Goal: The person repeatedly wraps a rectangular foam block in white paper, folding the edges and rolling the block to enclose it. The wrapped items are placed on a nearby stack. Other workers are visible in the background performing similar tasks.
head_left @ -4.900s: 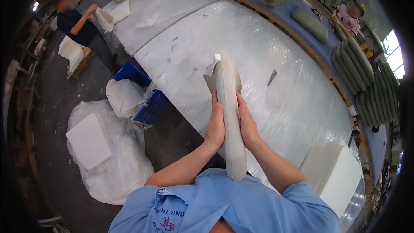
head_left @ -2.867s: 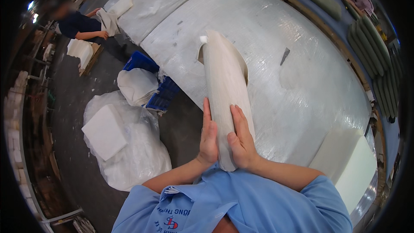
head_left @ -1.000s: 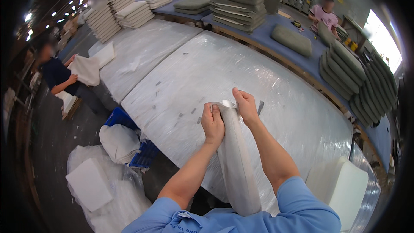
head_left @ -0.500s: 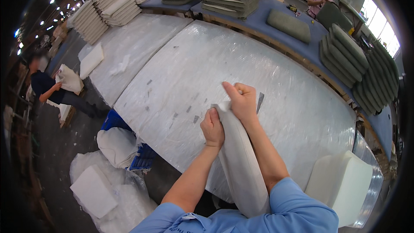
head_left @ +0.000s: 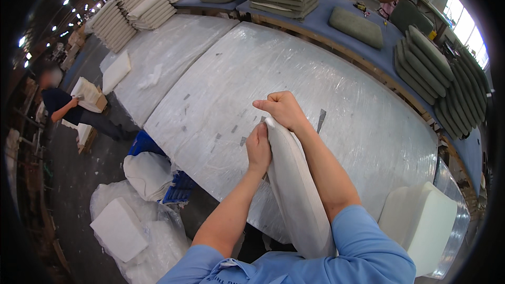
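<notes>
A long cushion in a light grey fabric cover point(head_left: 300, 189) stands on its narrow edge, its near end against my body. At its far tip my left hand point(head_left: 259, 146) is closed on the cover's left side, thumb upward. My right hand point(head_left: 286, 110) is curled in a fist at the tip's right side, thumb pointing left, gripping the cover's edge. What lies inside that fist is hidden. Beneath the cushion is a wide table wrapped in clear plastic film point(head_left: 226, 89).
White foam blocks point(head_left: 421, 226) stand at the near right. To the left are a blue crate point(head_left: 179, 186) with white fabric, and a foam piece point(head_left: 120, 230) on plastic sheeting. Green cushions point(head_left: 421, 66) line a blue bench point(head_left: 326, 18). Two people work farther off.
My right hand has come nearer the left, its fist turned over the cushion tip. The tip's white edge is drawn tighter. At left, a person's white piece has turned in their hands.
</notes>
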Available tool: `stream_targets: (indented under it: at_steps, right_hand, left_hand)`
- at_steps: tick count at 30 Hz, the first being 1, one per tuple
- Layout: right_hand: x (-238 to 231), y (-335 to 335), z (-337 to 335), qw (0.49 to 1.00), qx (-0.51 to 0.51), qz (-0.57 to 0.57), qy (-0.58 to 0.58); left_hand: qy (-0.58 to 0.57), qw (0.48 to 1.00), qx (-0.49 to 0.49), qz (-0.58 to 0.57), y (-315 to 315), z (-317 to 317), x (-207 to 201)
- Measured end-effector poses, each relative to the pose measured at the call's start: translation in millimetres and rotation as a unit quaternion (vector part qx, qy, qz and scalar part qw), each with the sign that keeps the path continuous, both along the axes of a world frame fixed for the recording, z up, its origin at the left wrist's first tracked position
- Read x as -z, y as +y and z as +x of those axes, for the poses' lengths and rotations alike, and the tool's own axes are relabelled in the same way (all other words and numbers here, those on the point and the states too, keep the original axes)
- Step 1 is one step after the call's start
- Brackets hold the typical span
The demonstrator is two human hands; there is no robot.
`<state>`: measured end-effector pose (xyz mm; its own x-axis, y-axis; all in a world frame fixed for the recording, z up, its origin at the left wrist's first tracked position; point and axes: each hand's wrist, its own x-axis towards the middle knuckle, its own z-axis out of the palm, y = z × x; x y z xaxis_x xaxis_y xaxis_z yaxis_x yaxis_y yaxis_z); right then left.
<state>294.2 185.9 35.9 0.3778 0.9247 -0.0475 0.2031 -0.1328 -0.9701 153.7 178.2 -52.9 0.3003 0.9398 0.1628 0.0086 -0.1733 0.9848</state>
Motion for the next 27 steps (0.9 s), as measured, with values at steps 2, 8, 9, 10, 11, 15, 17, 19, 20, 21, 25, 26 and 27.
stream_targets:
  at_steps: [2,8,9,10,11,15,17,19,20,21,25,26,27]
  right_hand:
    - [-2.0,1.3,2.9,1.0,-0.014,-0.022,0.003]
    - [12.7,-12.3,8.0,0.996,0.077,0.038,0.013]
    - [11.6,-11.6,4.2,0.996,0.076,0.047,0.01]
    - [10.2,-10.1,1.6,0.996,0.075,0.056,0.007]
    - [9.1,-9.1,-1.0,0.995,0.076,0.065,0.005]
    - [8.9,-9.0,-1.3,0.993,0.078,0.064,-0.057]
    - [7.5,-2.1,-1.9,0.991,0.074,0.062,-0.092]
    - [7.4,3.9,2.9,0.993,0.074,0.017,-0.093]
    - [6.8,5.4,6.5,0.993,0.076,-0.003,-0.094]
    - [7.9,3.9,7.4,0.99,0.09,0.007,-0.111]
    - [10.7,-11.1,6.3,0.982,0.163,0.029,-0.086]
    - [10.8,-21.3,5.4,0.98,0.187,0.031,-0.058]
    - [19.3,-35.5,8.5,0.977,0.205,0.053,-0.032]
  left_hand:
    - [-0.042,0.997,0.04,-0.048,4.3,1.3,-2.5]
    - [-0.094,0.993,0.053,-0.045,-10.2,-7.5,-40.8]
    - [-0.087,0.991,0.081,-0.061,-10.4,-9.5,-40.9]
    - [-0.08,0.988,0.11,-0.077,-9.3,-9.7,-41.0]
    - [-0.073,0.983,0.139,-0.093,-9.5,-10.8,-40.8]
    - [0.005,0.981,0.165,-0.104,-20.2,-9.3,-51.4]
    - [0.011,0.989,0.125,-0.083,-24.3,-3.5,-50.4]
    - [0.046,0.986,0.137,-0.079,-16.8,-2.2,-53.6]
    - [0.061,0.985,0.145,-0.074,-11.6,-0.6,-56.6]
    - [0.076,0.983,0.153,-0.07,-9.1,-0.1,-59.1]
    - [0.095,0.972,0.197,-0.085,-8.8,2.5,-66.4]
    - [0.09,0.968,0.213,-0.097,-11.4,3.7,-68.2]
    - [0.089,0.971,0.199,-0.1,-13.7,6.6,-68.2]
